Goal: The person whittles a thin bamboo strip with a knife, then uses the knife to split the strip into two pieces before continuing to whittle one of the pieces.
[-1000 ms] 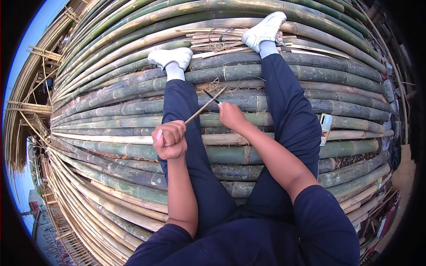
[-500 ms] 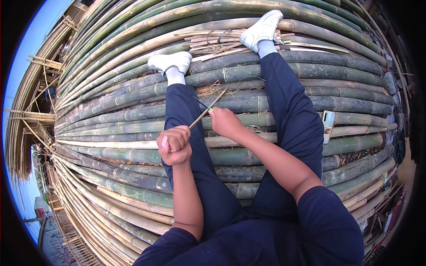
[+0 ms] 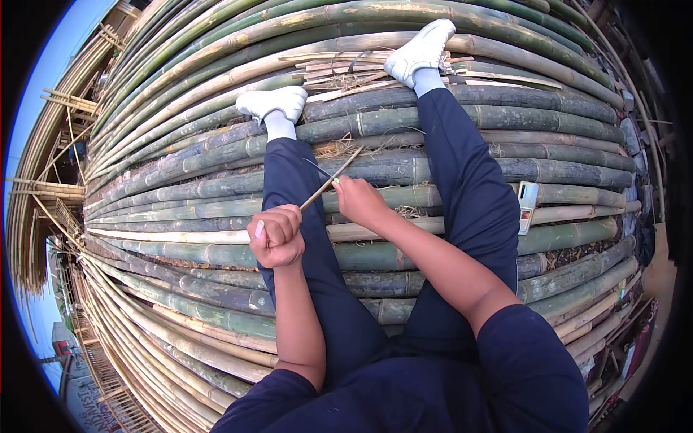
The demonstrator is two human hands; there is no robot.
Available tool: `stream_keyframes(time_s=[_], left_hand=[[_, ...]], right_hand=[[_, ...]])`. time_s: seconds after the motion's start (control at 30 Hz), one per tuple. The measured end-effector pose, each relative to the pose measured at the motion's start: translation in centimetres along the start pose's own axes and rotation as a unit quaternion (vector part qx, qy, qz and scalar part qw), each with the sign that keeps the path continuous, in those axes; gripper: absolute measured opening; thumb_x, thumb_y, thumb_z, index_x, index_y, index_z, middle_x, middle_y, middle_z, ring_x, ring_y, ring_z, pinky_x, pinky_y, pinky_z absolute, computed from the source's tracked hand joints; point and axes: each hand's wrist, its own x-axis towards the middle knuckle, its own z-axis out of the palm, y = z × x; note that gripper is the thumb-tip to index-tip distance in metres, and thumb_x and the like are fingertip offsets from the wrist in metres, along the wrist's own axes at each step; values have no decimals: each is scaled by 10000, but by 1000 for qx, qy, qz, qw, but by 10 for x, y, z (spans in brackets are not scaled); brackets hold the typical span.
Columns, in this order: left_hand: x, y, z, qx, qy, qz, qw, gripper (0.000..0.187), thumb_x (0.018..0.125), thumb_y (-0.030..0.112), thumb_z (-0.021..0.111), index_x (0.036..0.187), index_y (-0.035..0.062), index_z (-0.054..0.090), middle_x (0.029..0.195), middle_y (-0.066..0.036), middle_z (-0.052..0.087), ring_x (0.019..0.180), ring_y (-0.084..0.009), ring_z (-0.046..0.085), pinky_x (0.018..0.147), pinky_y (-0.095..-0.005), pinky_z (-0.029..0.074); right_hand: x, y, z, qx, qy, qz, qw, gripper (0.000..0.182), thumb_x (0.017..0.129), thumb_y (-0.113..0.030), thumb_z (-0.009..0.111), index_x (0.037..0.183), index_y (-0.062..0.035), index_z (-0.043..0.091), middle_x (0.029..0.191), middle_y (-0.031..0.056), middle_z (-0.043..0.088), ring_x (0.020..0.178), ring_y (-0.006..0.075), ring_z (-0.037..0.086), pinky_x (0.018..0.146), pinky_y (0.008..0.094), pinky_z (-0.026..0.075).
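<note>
My left hand (image 3: 276, 236) is closed in a fist around the lower end of a thin bamboo stick (image 3: 352, 157), which slants up and to the right. My right hand (image 3: 359, 202) pinches a small knife; its narrow blade (image 3: 317, 167) points up-left and crosses the stick. A bit of green shows by my right thumb, and the knife's handle is mostly hidden inside the fingers. Both hands are over my outstretched legs, the left one above my left thigh.
Long bamboo poles (image 3: 390, 256) lie side by side beneath me. Split bamboo strips (image 3: 339, 72) and shavings lie between my white shoes (image 3: 422, 52). A phone (image 3: 528, 206) rests beside my right leg. Bamboo racks (image 3: 61, 189) stand at the left.
The view has shifted slightly. The blade catches more light and lies a little flatter across the stick. Both hands keep their grip.
</note>
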Motion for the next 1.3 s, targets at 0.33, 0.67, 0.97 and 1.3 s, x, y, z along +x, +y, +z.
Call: stream_keyframes(time_s=[0.33,0.67,0.97,1.3], left_hand=[[-4,1,-13,-11,11,-5,1000,459,949,226,344,522,171,186,428,22,169,376,-130,115,447,-321,175],[-7,5,-28,-19,46,-27,998,459,944,229,333,515,170,183,433,18,164,390,-130,104,471,-320,189],[-1,-1,0,6,1,4,1000,444,924,209,361,523,171,175,417,25,178,346,-121,131,421,-306,170],[0,0,0,9,4,2,1000,438,911,219,372,524,174,172,412,28,177,340,-115,133,416,-302,159]], right_hand=[[-7,-10,5,19,-4,-39,999,297,1014,-235,466,967,43,558,758,283,665,736,484,660,670,562,526],[-9,-12,13,-63,15,-96,993,254,1019,-239,492,947,-2,550,678,215,665,668,402,690,592,505,544],[-7,-22,-7,-56,-23,-50,997,263,1021,-229,478,942,11,554,756,233,684,735,437,686,640,523,546],[9,14,18,-18,9,13,1000,270,1015,-241,476,989,6,580,795,279,673,772,481,666,689,574,524]])
